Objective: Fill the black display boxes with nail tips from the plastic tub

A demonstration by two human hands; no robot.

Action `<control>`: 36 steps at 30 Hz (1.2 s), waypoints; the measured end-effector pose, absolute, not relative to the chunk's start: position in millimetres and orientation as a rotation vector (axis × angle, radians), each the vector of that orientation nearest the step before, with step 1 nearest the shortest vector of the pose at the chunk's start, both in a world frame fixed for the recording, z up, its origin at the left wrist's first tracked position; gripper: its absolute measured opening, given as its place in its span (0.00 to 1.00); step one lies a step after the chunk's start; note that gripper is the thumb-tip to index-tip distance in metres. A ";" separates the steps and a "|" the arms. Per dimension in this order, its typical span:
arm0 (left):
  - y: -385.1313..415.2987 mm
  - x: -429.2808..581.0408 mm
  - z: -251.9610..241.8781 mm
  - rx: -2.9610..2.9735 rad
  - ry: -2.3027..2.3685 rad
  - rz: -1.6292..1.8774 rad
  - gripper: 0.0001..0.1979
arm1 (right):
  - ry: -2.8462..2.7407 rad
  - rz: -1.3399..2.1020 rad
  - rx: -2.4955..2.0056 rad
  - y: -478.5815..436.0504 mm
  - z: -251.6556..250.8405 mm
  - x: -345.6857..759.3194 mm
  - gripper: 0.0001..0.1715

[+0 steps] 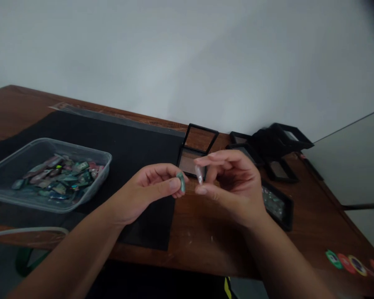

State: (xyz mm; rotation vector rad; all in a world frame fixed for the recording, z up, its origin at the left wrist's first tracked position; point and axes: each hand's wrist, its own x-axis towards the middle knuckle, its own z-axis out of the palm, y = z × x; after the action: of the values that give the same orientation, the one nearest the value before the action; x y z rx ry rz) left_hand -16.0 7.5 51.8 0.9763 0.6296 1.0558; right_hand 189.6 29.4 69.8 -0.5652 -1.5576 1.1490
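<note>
Between the thumb and fingers of my left hand (156,185) is a small green polished stone (181,182), slightly curved in outline. My right hand (237,180) pinches a pale pinkish, shiny stone (199,174) upright between thumb and fingertips. The two pieces are held close together but apart, above the table's front part. Behind my hands stands an open black-framed case (193,160) with a clear lid tilted up. To the left, a clear plastic tub (104,160) holds many green, pink and grey stones (62,176).
A black mat (140,145) lies under the tub on the brown wooden table (199,232). Several black frames (280,170) are piled at the back right, and a black tray (277,203) with small pieces sits by my right wrist. Colourful round stickers (345,262) are at the right edge.
</note>
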 end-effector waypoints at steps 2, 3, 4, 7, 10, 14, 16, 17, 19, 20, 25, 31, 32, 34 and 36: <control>9.8 -17.3 52.4 0.948 0.713 1.186 0.14 | -1.516 1.063 -0.654 38.3 74.8 197.5 0.25; 11.3 -18.1 52.8 0.910 0.749 1.268 0.15 | -1.499 1.018 -0.707 43.5 76.7 201.8 0.22; 13.0 -19.1 53.2 0.859 0.779 1.348 0.15 | -1.497 0.986 -0.782 49.0 77.6 206.0 0.21; 18.0 -22.6 54.6 0.700 0.815 1.531 0.16 | -1.529 0.822 -1.016 64.7 71.9 215.1 0.20; 21.3 -26.0 56.4 0.608 0.804 1.619 0.15 | -1.650 0.647 -1.203 76.5 52.6 215.6 0.18; 22.8 -28.8 59.1 0.533 0.808 1.660 0.12 | -1.787 0.718 -1.175 88.3 22.5 207.2 0.20; 22.9 -29.3 60.5 0.497 0.819 1.678 0.11 | -1.830 0.765 -1.108 93.5 13.2 202.9 0.21; 22.8 -29.4 61.2 0.484 0.826 1.687 0.10 | -1.836 0.766 -1.114 95.7 10.5 201.1 0.22; 22.4 -29.3 62.3 0.468 0.839 1.706 0.10 | -1.838 0.751 -1.149 98.9 8.1 198.0 0.23; 22.2 -29.1 62.7 0.465 0.845 1.717 0.11 | -1.838 0.743 -1.167 99.9 7.7 196.7 0.24; 21.2 -26.3 61.0 0.526 0.858 1.743 0.11 | -1.846 0.688 -1.218 100.4 7.0 191.5 0.24; 21.1 -24.6 56.4 0.605 0.891 1.703 0.10 | -1.904 0.624 -1.297 96.9 11.6 189.7 0.23; 20.8 -24.6 56.4 0.608 0.902 1.697 0.10 | -1.911 0.621 -1.301 95.7 13.2 189.7 0.23; 20.0 -24.3 56.9 0.610 0.917 1.686 0.10 | -1.922 0.612 -1.297 93.0 16.1 189.4 0.22; 19.1 -23.6 57.7 0.609 0.927 1.677 0.10 | -1.935 0.605 -1.284 90.3 17.7 188.6 0.20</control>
State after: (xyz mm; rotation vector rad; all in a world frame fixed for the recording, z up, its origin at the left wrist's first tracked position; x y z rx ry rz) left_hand -23.6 19.1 57.7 0.6094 0.9273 1.6771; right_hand 188.6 90.3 17.7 -1.2845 -1.9355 0.6045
